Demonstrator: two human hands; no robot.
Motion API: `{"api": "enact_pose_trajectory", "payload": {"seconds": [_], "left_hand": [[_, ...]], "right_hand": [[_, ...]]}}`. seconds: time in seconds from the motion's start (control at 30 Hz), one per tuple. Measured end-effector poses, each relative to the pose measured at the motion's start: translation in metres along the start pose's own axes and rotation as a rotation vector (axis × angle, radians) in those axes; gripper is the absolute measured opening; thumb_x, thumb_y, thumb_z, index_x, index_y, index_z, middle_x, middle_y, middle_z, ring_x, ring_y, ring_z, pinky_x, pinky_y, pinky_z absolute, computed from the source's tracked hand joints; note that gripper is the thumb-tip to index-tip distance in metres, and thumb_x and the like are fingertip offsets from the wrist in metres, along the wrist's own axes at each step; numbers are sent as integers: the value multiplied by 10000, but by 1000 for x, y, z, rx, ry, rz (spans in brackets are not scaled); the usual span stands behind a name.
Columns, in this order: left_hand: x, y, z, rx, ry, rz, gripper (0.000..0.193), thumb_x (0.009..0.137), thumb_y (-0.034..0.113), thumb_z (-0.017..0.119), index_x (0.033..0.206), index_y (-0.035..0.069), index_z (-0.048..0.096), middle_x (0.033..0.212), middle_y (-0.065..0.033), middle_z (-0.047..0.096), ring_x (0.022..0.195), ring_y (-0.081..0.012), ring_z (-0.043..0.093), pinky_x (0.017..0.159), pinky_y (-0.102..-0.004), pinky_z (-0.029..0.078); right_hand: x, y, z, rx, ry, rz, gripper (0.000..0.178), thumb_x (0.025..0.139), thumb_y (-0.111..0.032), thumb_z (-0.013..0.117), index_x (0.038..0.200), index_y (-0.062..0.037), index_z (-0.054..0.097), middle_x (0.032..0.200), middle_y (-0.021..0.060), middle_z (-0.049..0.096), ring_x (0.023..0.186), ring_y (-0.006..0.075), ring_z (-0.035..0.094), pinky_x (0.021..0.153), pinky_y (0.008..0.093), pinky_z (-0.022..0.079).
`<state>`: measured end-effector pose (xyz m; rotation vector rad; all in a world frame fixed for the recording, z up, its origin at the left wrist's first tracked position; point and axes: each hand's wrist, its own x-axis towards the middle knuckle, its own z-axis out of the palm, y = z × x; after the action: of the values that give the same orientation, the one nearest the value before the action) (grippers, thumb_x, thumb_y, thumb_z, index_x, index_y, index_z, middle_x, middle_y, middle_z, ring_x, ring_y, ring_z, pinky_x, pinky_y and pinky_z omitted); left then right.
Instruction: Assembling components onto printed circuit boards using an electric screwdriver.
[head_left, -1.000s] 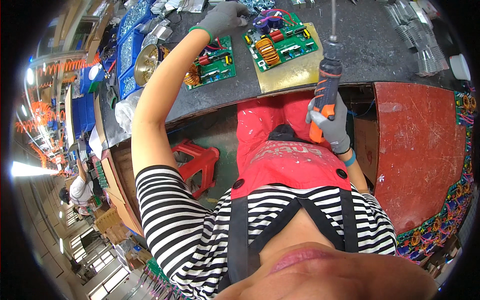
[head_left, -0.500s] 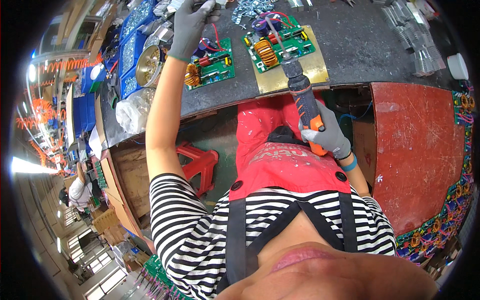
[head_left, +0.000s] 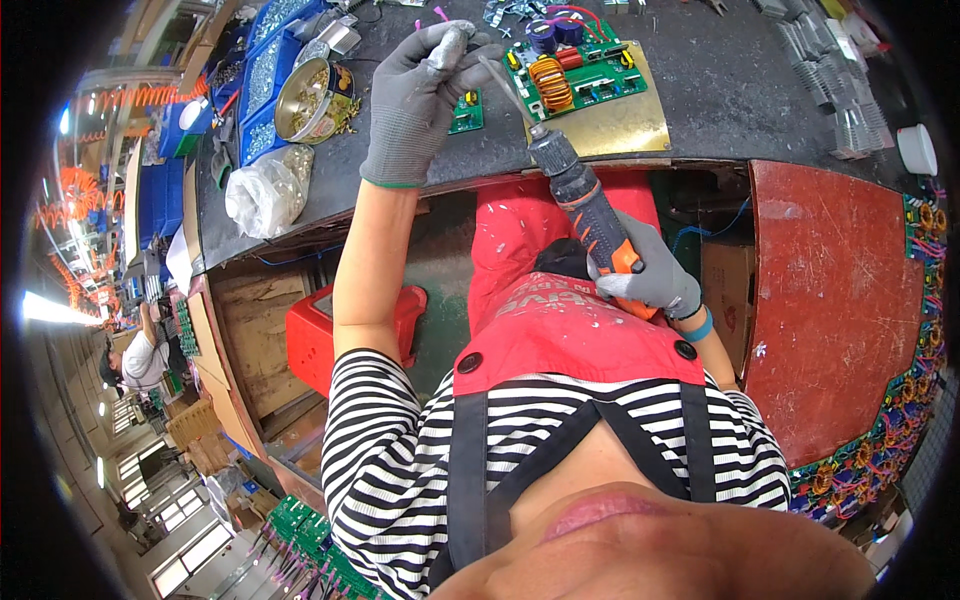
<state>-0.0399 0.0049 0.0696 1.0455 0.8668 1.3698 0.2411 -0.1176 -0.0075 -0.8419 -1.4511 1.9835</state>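
Black-and-orange power screwdriver (head_left: 578,190) was held up on the near side of the green rectangular circuit board (head_left: 603,86), so I'll use that board as the landmark. The right hand (head_left: 650,272), in a grey glove, had its fingers wrapped around the handle. Left of the board, the grey-gloved left hand (head_left: 425,100) had its fingers curled in, partly closed; couldn't tell if they pinched anything small.

What bugged me was the long thin steel bit (head_left: 511,93), angled toward the board's left edge with its tip right at those fingertips. Couldn't tell if they touched. One early trigger press could've let the spinning bit snag the glove fabric. A wrist swing to the right might've raked the copper-coloured wire coil (head_left: 551,85) on the board's left part, and any loose screw could've dropped among the board's components.
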Motion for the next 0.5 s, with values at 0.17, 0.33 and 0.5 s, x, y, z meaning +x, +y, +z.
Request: {"api": "enact_pose_trajectory", "payload": {"seconds": [0.17, 0.33, 0.5], "left_hand": [[-8, 1, 14, -37, 66, -35, 236, 973, 105, 578, 1129, -72, 580, 1060, -233, 668, 994, -326, 688, 840, -378, 619], [-13, -2, 23, -46, 119, -21, 184, 973, 75, 562, 1091, -63, 591, 1093, -249, 654, 1000, -349, 685, 843, -424, 621], [-13, -4, 25, -60, 149, -33, 168, 969, 62, 563, 1077, -63, 591, 1101, -253, 650, 1005, -355, 684, 846, -438, 621]], "right_hand": [[-2, -4, 1, -57, 3, 7, 453, 722, -113, 757, 1113, -16, 549, 839, 38, 624, 752, 93, 568, 708, 283, 487], [-4, -5, 2, -60, 30, 17, 474, 715, -121, 758, 1126, -17, 545, 835, 45, 630, 753, 104, 573, 713, 289, 485], [-6, -8, 1, -156, 67, 22, 500, 697, -128, 757, 1133, -19, 538, 816, 64, 630, 739, 126, 574, 705, 305, 482]]}}
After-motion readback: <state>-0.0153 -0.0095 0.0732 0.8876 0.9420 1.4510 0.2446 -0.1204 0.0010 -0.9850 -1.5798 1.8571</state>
